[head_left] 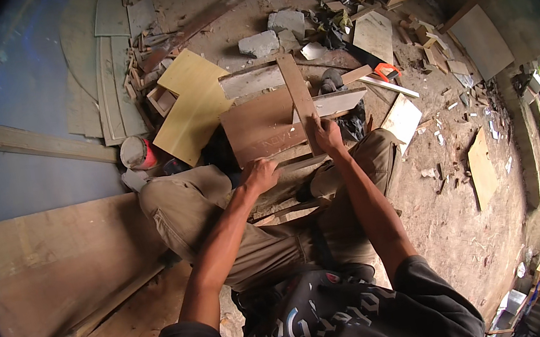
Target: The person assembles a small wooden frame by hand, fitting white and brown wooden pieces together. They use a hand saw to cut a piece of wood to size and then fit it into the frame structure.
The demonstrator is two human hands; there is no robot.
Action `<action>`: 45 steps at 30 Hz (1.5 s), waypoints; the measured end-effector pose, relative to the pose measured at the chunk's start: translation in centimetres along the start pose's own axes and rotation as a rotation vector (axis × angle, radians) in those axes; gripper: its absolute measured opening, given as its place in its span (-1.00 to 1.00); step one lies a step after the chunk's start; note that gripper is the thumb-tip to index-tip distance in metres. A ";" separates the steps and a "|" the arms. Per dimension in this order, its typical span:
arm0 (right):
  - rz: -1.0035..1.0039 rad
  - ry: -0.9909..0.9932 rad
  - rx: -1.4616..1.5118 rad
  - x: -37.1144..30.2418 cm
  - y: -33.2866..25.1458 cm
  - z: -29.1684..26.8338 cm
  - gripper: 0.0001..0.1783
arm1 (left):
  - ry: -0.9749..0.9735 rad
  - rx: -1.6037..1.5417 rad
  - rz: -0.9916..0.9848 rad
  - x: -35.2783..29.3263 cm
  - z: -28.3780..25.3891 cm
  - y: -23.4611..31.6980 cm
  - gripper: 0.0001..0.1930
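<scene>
My right hand [328, 135] is closed round the near end of a narrow wooden strip [298, 88], which points away from me. The strip lies across the right part of a reddish-brown board [255, 129] in front of my lap. A pale board [333, 103] sticks out to the right from beneath the strip. Close to the brown board's near edge, my left hand [259, 175] is closed with its fingers curled. What it grips, if anything, cannot be made out. My folded legs [186, 203] lie to either side below the boards.
Yellow boards [192, 121] lie at the left, near a red can [140, 153]. Concrete blocks [258, 44] sit farther back. An orange-handled saw [385, 71] lies right of the work, among wood scraps. A large wooden panel [62, 250] stretches along my left side.
</scene>
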State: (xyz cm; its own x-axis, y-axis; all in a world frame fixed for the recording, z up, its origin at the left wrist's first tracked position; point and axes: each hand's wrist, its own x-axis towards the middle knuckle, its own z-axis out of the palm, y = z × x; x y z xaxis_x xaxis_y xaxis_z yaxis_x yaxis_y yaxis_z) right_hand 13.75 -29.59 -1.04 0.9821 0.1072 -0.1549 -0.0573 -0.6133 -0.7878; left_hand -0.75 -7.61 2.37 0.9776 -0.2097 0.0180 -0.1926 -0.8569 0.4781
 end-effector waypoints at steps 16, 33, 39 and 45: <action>0.048 0.188 0.595 -3.2 -6.3 11.7 -0.47 | 0.211 -1.020 -1.053 3.9 -2.8 -3.4 0.04; -0.754 0.280 -0.361 -4.5 -6.8 -2.1 -0.17 | 0.293 -1.201 -0.896 2.3 -1.4 -6.4 -0.04; -0.660 0.185 -0.493 -0.9 -9.1 1.2 -0.14 | 0.328 -1.270 -0.957 2.1 -1.8 -7.1 0.10; -0.711 0.513 -0.450 14.1 -17.4 1.1 -0.14 | 0.339 -1.316 -0.896 1.7 -1.7 -7.0 0.12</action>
State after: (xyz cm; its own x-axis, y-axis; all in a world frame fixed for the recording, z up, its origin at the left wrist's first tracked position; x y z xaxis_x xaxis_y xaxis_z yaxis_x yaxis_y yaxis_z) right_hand 28.35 -16.53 9.82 0.7260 0.2792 0.6285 0.5463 -0.7893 -0.2804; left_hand 2.39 -1.18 0.51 0.7377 0.3668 -0.5667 0.4438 0.3690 0.8166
